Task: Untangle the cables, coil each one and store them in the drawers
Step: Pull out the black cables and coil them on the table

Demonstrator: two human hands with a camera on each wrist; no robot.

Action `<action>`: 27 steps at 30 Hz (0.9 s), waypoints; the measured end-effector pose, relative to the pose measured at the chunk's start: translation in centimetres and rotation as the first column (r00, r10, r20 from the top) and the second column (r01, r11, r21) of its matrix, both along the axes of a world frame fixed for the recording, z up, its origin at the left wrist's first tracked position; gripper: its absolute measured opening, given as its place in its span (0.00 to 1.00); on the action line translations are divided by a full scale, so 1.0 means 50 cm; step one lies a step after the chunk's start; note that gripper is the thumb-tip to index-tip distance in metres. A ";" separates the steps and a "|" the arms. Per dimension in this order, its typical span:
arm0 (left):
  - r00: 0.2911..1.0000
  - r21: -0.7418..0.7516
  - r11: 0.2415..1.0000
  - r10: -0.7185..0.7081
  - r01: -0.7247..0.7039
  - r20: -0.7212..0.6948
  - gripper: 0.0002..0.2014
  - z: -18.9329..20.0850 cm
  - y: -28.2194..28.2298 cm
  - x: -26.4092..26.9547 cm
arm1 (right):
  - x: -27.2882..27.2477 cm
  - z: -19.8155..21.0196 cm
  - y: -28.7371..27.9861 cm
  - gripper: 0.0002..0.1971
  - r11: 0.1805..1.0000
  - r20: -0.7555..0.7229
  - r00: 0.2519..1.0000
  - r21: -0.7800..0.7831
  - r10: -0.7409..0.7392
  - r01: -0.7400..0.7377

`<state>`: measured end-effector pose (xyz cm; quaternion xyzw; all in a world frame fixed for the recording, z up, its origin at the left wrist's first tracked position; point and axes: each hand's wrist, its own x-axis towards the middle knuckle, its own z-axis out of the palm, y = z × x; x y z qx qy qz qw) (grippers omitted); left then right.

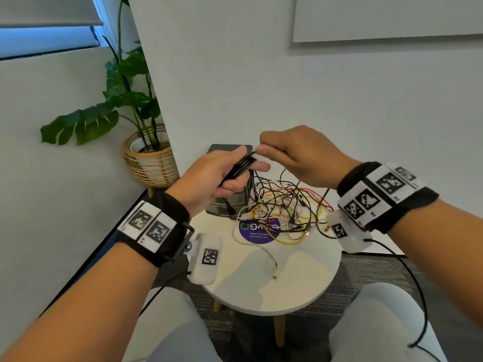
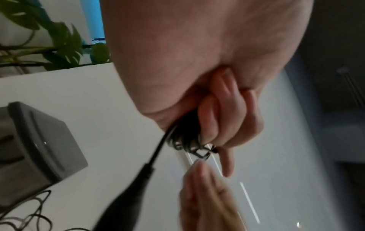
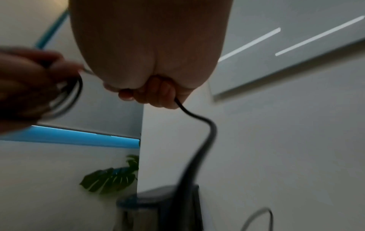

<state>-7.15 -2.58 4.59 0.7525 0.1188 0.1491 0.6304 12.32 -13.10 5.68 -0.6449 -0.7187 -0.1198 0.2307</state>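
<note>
Fingers of your left hand (image 1: 209,176) curl round the black cable (image 1: 239,167) coil; your right hand (image 1: 298,155) pinches its free end just right of the coil, both held above the tangled cables (image 1: 285,212) on the table (image 1: 261,288).

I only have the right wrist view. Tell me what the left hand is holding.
Observer: The left hand grips a coiled black cable above the table.
Operator: Report what remains on the table.
Observer: A tangle of cables, red, yellow, white and black, lies beside the grey drawer unit.
Operator: Say where my right hand sits.
Observer: The right hand pinches the coil's end at the left fingertips.
</note>
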 end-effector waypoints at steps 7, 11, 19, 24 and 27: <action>0.930 -0.174 0.965 0.239 -0.196 0.281 0.19 0.023 -0.008 0.003 | -0.020 -0.119 -0.007 0.16 0.962 -0.171 0.985 -0.273 -0.037 -0.011; 0.903 -0.038 0.928 0.370 -0.371 0.220 0.09 -0.001 0.000 0.025 | -0.095 -0.105 -0.015 0.15 0.916 0.074 0.991 -0.394 0.110 -0.073; 0.984 0.211 0.965 0.169 -0.153 -0.059 0.33 -0.029 0.013 0.008 | -0.015 0.033 0.007 0.20 0.998 0.073 0.995 -0.003 0.065 -0.064; 0.999 -0.133 0.990 -0.041 0.043 0.022 0.24 -0.003 0.020 -0.015 | 0.044 -0.025 0.009 0.21 1.000 -0.126 0.992 -0.027 0.006 -0.009; 0.990 -0.260 0.962 -0.048 0.081 0.132 0.23 0.000 0.018 -0.025 | 0.044 -0.074 -0.007 0.22 0.995 -0.168 0.982 -0.075 -0.083 0.072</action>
